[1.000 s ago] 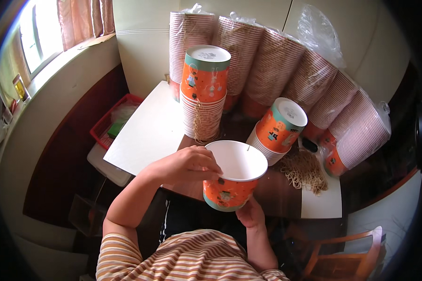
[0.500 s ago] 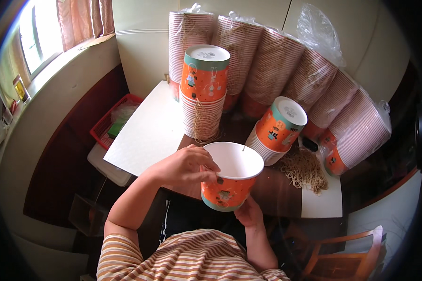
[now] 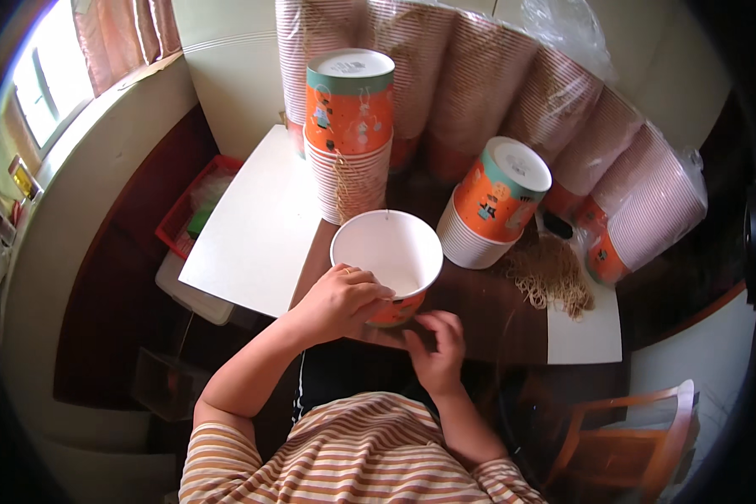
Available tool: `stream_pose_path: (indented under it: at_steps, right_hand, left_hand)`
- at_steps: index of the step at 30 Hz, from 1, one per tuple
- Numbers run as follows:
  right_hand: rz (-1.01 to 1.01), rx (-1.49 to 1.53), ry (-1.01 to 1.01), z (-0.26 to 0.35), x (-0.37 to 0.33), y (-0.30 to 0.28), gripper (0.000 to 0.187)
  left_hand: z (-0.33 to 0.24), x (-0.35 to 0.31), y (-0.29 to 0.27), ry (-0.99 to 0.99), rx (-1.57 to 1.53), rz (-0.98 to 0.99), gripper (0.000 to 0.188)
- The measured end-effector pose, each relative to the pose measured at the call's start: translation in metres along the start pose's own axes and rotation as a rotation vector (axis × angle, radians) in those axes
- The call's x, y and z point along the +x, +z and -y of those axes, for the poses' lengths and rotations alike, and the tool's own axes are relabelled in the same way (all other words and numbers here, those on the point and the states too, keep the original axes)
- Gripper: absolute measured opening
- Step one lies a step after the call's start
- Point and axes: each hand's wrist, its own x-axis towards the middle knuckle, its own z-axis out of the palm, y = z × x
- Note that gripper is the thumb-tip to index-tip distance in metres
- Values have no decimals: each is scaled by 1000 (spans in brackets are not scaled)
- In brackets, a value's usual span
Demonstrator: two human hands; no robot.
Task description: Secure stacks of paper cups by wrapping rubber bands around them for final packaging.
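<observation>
An orange paper bucket [image 3: 407,252] with a white inside stands mouth up in front of me, tipped slightly toward me. My left hand [image 3: 343,301] is closed on its near left rim, thumb along the wall. A thin strand end pokes up at the far rim. Just off the bucket's lower right side, my right hand [image 3: 437,349] has thumb and fingers apart with nothing between them. Behind the bucket, an upside-down stack of the same buckets [image 3: 350,118] carries loops of tan cord [image 3: 344,186]. A shorter inverted stack [image 3: 500,202] is to the right.
Several tall plastic-wrapped bucket stacks [image 3: 487,84] line the back of the brown and white table [image 3: 244,244]. A heap of tan cord loops [image 3: 554,273] lies at right, near a small black object [image 3: 556,225]. A red basket [image 3: 175,227] sits left, a wooden chair [image 3: 622,437] lower right.
The bucket has moved left and away from me, its mouth now facing up more. My right hand has let go of its underside and drawn apart. My left hand keeps its grip.
</observation>
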Motion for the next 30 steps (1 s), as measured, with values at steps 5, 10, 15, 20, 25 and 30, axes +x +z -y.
stream_pose_path:
  at_steps: [5, 10, 15, 20, 25, 30]
  right_hand:
    - [-51, -186, -141, 4, 10, 29, 26]
    - [-101, -198, -161, -6, 7, 41, 19]
    - [-98, 21, -38, -11, -1, 38, 17]
    - [-16, 227, 133, -1, -2, 31, 14]
    - [16, 336, 238, -6, -13, 38, 12]
    - [101, 350, 260, 0, -10, 34, 9]
  left_hand:
    - [-6, -3, 8, -56, 29, 33, 19]
    - [-5, -7, 11, -82, -18, 47, 22]
    - [-5, -5, 12, -81, 34, 53, 23]
    - [-10, -2, 14, -81, 90, 68, 25]
    - [-11, 2, 18, -47, 176, 70, 28]
    - [-12, 3, 19, 90, 222, 59, 29]
